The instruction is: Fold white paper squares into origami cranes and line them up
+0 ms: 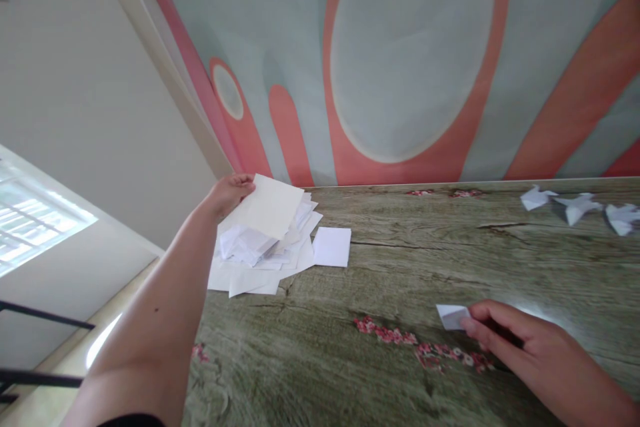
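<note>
My left hand (231, 195) pinches the upper left corner of a white sheet of paper (273, 203) and holds it tilted over a loose pile of paper (260, 280). Some of the pile's pieces look creased or folded. Just right of the pile lies a neat stack of white squares (333, 247), touching or nearly touching it. On the right, my right hand (520, 343) grips a small folded piece of paper (451, 317) between thumb and fingers, a little above the tabletop. Its remaining fingers are curled and partly hidden.
Three folded paper figures (579, 207) stand in a row at the back right of the wood-grain table (400, 280). A wall with a coral and grey pattern (410, 173) rises along the table's back edge. Dark metal rails (45, 317) are at the lower left.
</note>
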